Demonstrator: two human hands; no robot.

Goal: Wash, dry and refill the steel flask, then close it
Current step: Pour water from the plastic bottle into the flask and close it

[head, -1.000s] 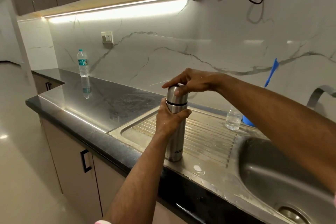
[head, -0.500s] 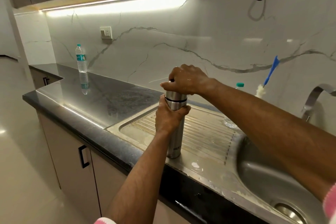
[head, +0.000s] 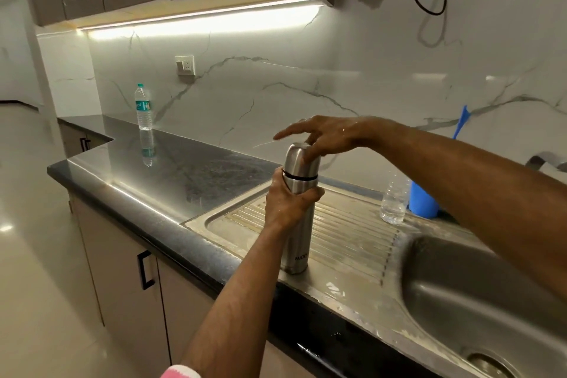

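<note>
While the left hand (head: 290, 204) wraps its grip round the upper body of the steel flask (head: 299, 209), just under the dark seam, the right hand (head: 325, 138) sits up at the cap (head: 302, 158), and that is where the action is. Fingertips only on that right side: a couple of them touch the domed top from the sink side, the forefinger sticks straight out past it, nothing curled round the cap. The left, by contrast, is firmly closed, thumb across the front, fingers hidden behind the steel.

So the flask stands upright, long axis vertical, base planted on the ribbed drainboard (head: 346, 233) close to the front edge of the counter (head: 171, 181). The cap lies directly above the left grip, on the same axis, and looks seated on the body. Any last twist has to turn about that vertical line, and the right hand is plainly the nearer one, arriving from the sink (head: 478, 294) side over the top. My read: closing stage, cap on, perhaps one more tightening to come.

Further out, a clear plastic bottle (head: 392, 202) and a blue cup (head: 423, 202) stand at the back of the drainboard, well apart from the flask, and a labelled water bottle (head: 143, 107) waits far off along the counter
</note>
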